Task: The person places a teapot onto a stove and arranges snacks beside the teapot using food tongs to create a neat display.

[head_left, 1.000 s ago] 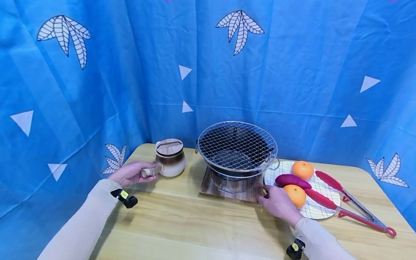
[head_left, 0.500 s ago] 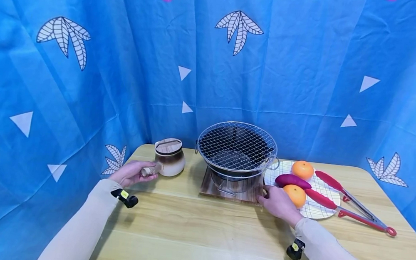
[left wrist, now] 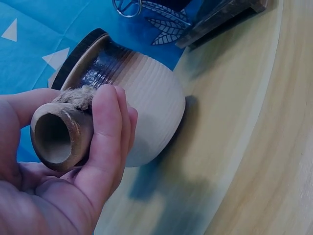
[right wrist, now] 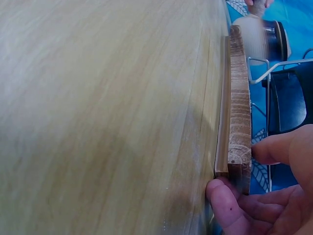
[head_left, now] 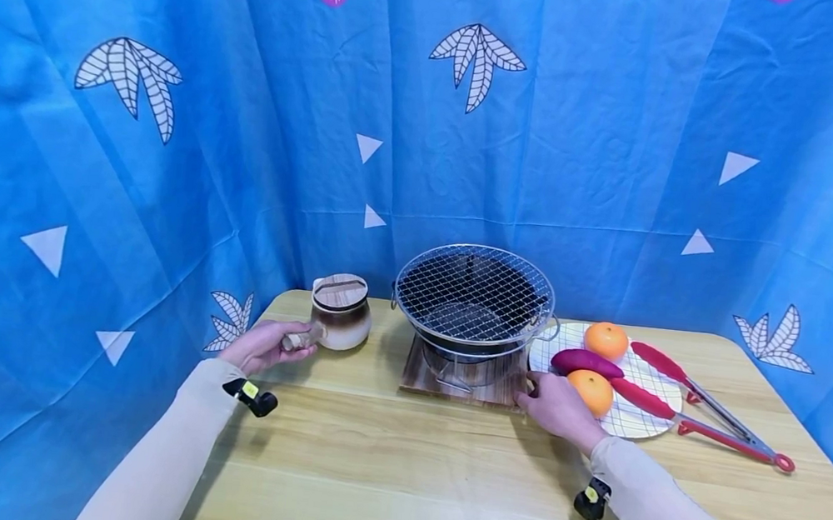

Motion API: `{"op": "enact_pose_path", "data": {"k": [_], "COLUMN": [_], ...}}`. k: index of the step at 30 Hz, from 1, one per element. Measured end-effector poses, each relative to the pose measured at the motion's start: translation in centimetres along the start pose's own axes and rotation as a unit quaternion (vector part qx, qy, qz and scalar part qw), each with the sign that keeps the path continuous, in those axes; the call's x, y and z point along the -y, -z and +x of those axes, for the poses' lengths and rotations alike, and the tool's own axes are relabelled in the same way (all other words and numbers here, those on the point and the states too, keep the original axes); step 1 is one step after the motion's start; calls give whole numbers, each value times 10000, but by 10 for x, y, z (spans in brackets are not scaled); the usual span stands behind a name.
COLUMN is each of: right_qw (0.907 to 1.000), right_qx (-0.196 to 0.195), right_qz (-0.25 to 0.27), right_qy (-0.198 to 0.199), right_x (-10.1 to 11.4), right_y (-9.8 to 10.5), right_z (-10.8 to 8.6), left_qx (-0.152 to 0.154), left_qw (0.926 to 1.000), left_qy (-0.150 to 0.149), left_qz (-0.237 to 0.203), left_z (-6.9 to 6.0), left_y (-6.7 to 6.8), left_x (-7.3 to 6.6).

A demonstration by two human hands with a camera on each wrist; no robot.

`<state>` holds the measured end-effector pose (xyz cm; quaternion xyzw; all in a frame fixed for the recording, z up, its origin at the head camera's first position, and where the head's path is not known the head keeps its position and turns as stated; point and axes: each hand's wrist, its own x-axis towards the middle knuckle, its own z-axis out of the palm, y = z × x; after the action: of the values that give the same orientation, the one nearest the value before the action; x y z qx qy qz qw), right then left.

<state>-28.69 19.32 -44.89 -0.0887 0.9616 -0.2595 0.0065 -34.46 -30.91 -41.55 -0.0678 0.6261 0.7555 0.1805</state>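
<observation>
A ceramic teapot-like pot [head_left: 340,328], brown above and cream below, stands at the table's left with a wooden lid [head_left: 339,292]. My left hand [head_left: 266,349] grips its hollow side handle [left wrist: 73,134], fingers wrapped around it and twine at its base. A shadow lies beside the pot; I cannot tell if its base touches the table. My right hand [head_left: 560,409] pinches the front right corner of a wooden board [head_left: 460,391], thumb on top and fingers at the lower edge [right wrist: 239,112]. On that board stands a round black grill [head_left: 475,299] with a wire mesh.
Right of the grill lies a checked plate [head_left: 662,401] with two oranges [head_left: 607,341] and a purple sweet potato [head_left: 586,362]. Red-tipped tongs [head_left: 718,410] lie across the plate and the table [head_left: 403,476]. A blue curtain [head_left: 592,160] hangs behind and at both sides.
The pot in my left hand has shifted very slightly, first left, then a little up in the view. My right hand and the board have stayed in place.
</observation>
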Motion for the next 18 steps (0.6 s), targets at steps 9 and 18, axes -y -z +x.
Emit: {"op": "enact_pose_path", "data": {"k": [9, 18], "right_qw": [10000, 9998], "right_qx": [7, 26], "right_qz": [-11, 10], "right_qy": [67, 198], "right_x": [0, -6], "right_y": [-1, -2], "right_z": [2, 4], "left_qx": [34, 39], "left_qw": [9997, 9995], "left_qy": [-150, -305], "left_qz": [-190, -78], "left_z": [-6, -11], "left_y": [-3, -15], "left_x": [-8, -29]}}
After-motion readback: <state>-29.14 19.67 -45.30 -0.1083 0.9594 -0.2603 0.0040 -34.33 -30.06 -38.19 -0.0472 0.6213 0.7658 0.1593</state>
